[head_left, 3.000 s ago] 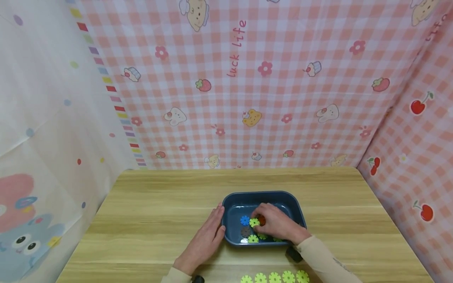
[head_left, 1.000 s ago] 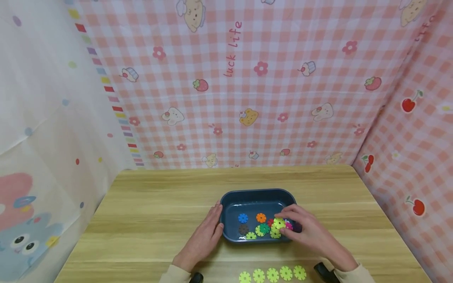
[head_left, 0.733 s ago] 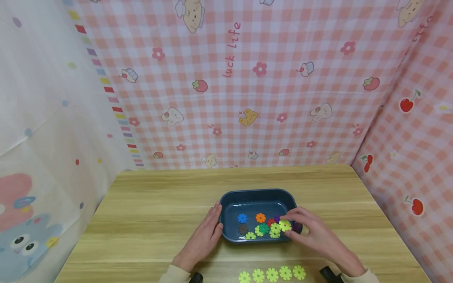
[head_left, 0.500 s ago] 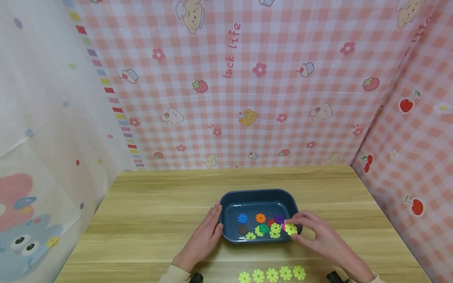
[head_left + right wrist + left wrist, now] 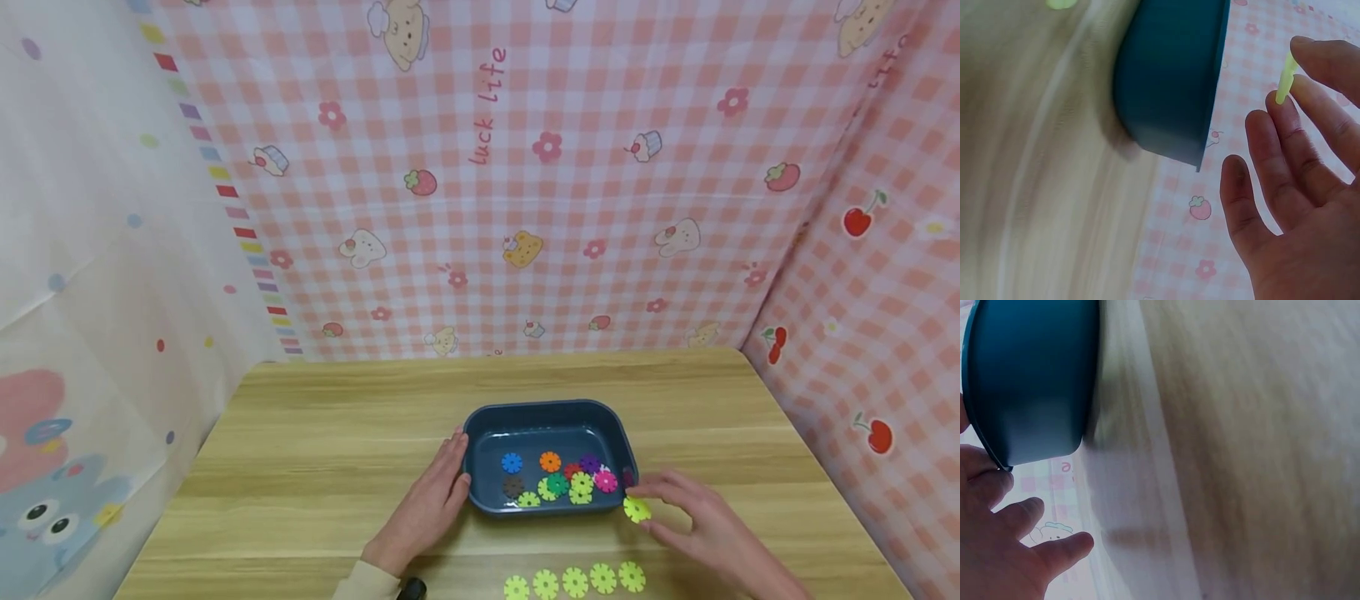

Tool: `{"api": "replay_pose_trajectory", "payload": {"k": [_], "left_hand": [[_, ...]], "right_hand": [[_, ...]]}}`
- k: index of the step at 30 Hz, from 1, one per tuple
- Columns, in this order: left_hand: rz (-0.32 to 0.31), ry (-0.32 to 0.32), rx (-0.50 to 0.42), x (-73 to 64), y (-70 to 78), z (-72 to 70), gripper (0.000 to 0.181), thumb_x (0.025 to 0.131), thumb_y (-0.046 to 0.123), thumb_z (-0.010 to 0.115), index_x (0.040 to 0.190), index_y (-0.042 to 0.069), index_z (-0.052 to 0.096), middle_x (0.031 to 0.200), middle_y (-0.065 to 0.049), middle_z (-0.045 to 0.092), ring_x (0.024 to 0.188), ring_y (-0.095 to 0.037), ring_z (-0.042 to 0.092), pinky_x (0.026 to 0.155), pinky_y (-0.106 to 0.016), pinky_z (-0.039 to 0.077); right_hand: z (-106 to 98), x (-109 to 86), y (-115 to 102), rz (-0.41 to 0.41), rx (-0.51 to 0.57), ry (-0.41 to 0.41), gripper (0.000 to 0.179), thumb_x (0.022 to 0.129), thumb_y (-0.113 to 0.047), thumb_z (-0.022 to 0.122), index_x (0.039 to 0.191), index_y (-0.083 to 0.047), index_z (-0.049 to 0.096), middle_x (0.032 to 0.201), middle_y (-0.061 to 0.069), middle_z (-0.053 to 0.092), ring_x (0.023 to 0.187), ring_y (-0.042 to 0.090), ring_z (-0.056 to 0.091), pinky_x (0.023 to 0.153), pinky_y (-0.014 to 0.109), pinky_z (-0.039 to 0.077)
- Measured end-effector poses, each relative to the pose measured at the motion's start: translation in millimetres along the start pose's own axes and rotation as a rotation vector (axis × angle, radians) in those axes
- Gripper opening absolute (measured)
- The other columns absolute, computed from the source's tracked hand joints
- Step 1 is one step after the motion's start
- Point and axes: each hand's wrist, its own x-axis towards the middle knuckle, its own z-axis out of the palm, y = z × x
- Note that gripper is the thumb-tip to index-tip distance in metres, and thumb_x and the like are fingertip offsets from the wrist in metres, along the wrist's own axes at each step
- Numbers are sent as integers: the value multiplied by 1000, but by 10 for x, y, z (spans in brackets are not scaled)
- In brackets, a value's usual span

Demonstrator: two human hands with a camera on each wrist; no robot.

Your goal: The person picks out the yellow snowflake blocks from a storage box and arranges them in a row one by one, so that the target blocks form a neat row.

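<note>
My right hand (image 5: 697,512) pinches a yellow-green notched plastic disc (image 5: 637,509) between thumb and fingers, just outside the right front corner of the dark blue tray (image 5: 551,508). The same disc (image 5: 1285,78) appears edge-on in the right wrist view. My left hand (image 5: 423,508) rests with extended fingers against the tray's left side; in the left wrist view its fingers (image 5: 1019,515) spread near the rim. Inside the tray lie several more discs, among them a blue disc (image 5: 512,462), an orange disc (image 5: 550,462), a green disc (image 5: 557,484) and a pink disc (image 5: 605,480).
A row of several yellow-green discs (image 5: 575,582) lies on the wooden table (image 5: 337,450) in front of the tray. Behind the table hangs a pink checked cloth (image 5: 487,208), with a white patterned cloth (image 5: 97,250) on the left.
My right hand has picked a yellow-green disc out of the tray and carried it right and toward me, past the rim. The left hand has stayed at the tray's side.
</note>
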Motion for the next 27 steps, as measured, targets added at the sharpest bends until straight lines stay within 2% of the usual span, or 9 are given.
{"api": "replay_pose_trajectory", "payload": {"k": [1, 4, 7, 11, 20, 22, 27], "left_hand": [[1, 1, 0, 0, -1, 1, 57, 111, 22, 47, 161, 1, 31, 170, -11, 24, 155, -33, 25, 124, -50, 27], [-1, -1, 1, 5, -5, 3, 57, 111, 23, 47, 162, 1, 31, 170, -11, 24, 155, -33, 25, 125, -50, 26], [-2, -6, -1, 10, -3, -1, 57, 111, 23, 46, 162, 2, 30, 170, -10, 23, 155, -32, 25, 125, -50, 26], [4, -6, 8, 21, -2, -4, 58, 111, 22, 46, 162, 1, 30, 170, -12, 23, 155, -33, 26, 124, -50, 27], [-1, -6, 4, 21, 2, -7, 57, 111, 24, 46, 162, 2, 30, 170, -11, 23, 156, -31, 25, 125, -49, 26], [2, -6, 3, 20, 2, -9, 57, 111, 23, 46, 162, 1, 30, 170, -12, 24, 155, -32, 25, 124, -50, 27], [0, -7, -6, 12, -1, -5, 57, 111, 22, 47, 161, 0, 31, 170, -13, 24, 155, -34, 26, 124, -51, 27]], "right_hand": [[-3, -18, 8, -10, 2, -5, 40, 79, -7, 88, 115, -23, 78, 114, -9, 70, 104, 10, 64, 84, 26, 59], [-31, -72, 17, 33, 33, -65, 33, 85, -14, 85, 116, -22, 76, 114, -11, 69, 104, 9, 64, 86, 24, 58], [-71, -110, 25, 141, 100, -175, 28, 93, -26, 80, 120, -23, 74, 117, -12, 67, 105, 11, 63, 87, 26, 59], [-109, -159, 55, 282, 187, -307, 34, 95, -35, 76, 126, -20, 72, 122, -6, 66, 107, 17, 62, 87, 27, 60], [-71, -278, 171, 341, 229, -408, 32, 95, -31, 76, 124, -21, 71, 123, -4, 65, 103, 13, 61, 88, 26, 58], [-61, -299, 197, 356, 254, -442, 33, 96, -33, 75, 126, -20, 71, 124, -3, 65, 104, 11, 60, 89, 28, 58], [-33, -326, 261, 393, 345, -529, 33, 98, -33, 72, 128, -18, 69, 126, 0, 63, 103, 5, 58, 87, 22, 55]]}}
